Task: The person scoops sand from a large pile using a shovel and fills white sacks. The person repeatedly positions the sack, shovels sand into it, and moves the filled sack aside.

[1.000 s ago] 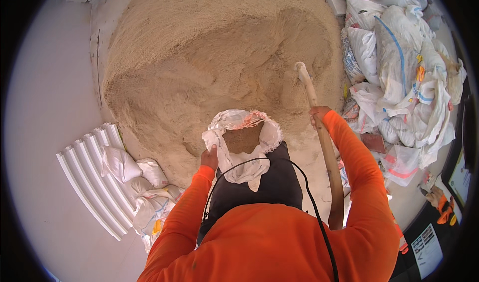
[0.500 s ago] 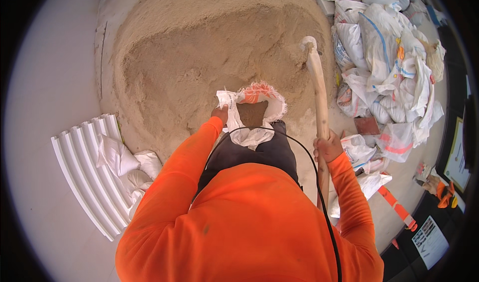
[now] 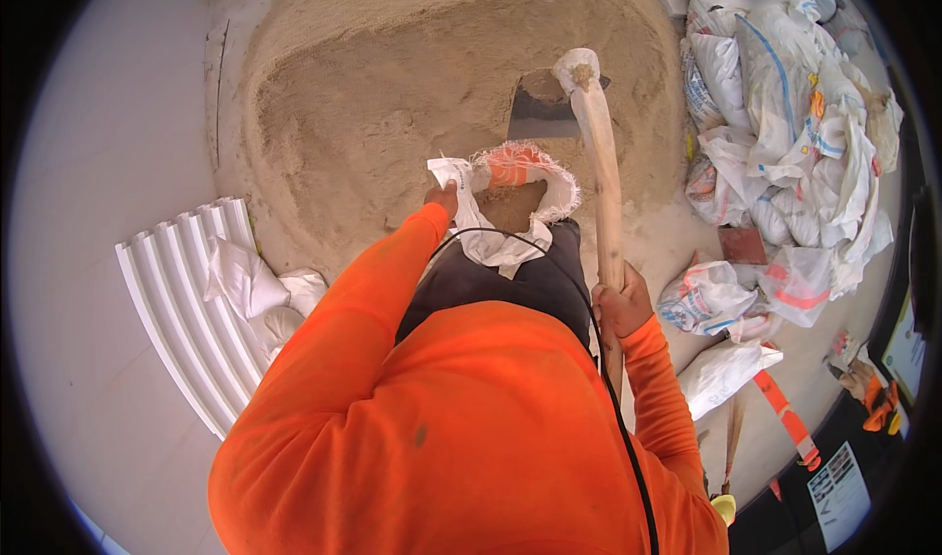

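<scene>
My left hand (image 3: 444,198) is closed on the left rim of a white woven sack (image 3: 488,248), whose frayed mouth gapes with sand (image 3: 512,205) inside. The sack stands in front of my dark trousers, between my legs. Wrapped round a long pale wooden handle is my right hand (image 3: 625,302). That handle belongs to a hoe (image 3: 605,182), its head pointing away from me. The hoe's flat metal blade (image 3: 543,118) shows just beyond the sack's mouth, over the sand heap (image 3: 373,104). Whether the blade touches the sand I cannot tell.
Many white sacks (image 3: 775,113) lie piled at the right, with a reddish tile (image 3: 743,245) beside them. White corrugated sheeting (image 3: 186,305) and small filled bags (image 3: 245,278) lie at the left. A black cable (image 3: 620,422) hangs across my front. An orange strip (image 3: 785,418) lies at lower right.
My right hand has moved the hoe left and toward the sack, and its blade has come into sight. My left hand stays on the sack's rim. The view has shifted slightly.
</scene>
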Demonstrator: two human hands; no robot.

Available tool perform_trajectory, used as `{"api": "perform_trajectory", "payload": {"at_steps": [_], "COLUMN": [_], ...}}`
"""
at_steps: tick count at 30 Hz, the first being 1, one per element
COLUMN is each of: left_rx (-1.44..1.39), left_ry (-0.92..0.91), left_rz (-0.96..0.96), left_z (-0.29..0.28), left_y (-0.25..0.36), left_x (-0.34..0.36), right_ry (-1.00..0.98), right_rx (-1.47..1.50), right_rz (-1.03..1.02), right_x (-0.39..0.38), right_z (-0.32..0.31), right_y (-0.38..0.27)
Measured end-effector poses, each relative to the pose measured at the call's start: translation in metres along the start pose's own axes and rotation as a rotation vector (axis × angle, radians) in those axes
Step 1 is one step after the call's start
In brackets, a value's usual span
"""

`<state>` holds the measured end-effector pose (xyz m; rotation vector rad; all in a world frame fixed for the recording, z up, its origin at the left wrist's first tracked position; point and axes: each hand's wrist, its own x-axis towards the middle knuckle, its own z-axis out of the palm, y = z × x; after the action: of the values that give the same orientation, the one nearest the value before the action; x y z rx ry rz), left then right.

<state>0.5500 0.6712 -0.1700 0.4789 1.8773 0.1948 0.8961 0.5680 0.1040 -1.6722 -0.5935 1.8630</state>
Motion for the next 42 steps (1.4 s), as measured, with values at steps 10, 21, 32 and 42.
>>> {"api": "perform_trajectory", "payload": {"at_steps": [10, 21, 32, 42], "left_rx": [0.171, 0.003, -0.067, 0.019], "left_ry": [0.085, 0.180, 0.075, 0.014], "left_rz": [0.087, -0.165, -0.120, 0.067], "left_z": [0.007, 0.034, 0.047, 0.042], "left_y": [-0.012, -0.017, 0.014, -0.007], "left_x": [0.029, 0.026, 0.000, -0.017], "right_ry": [0.224, 0.463, 0.192, 0.062], "right_rx": [-0.011, 0.239, 0.021, -0.125], "right_rz": [-0.240, 0.434, 0.635, 0.521], "right_x": [0.225, 0.579, 0.555, 0.529], "right_z": [-0.164, -0.176, -0.199, -0.222], "right_y": [-0.103, 0.063, 0.085, 0.007]}}
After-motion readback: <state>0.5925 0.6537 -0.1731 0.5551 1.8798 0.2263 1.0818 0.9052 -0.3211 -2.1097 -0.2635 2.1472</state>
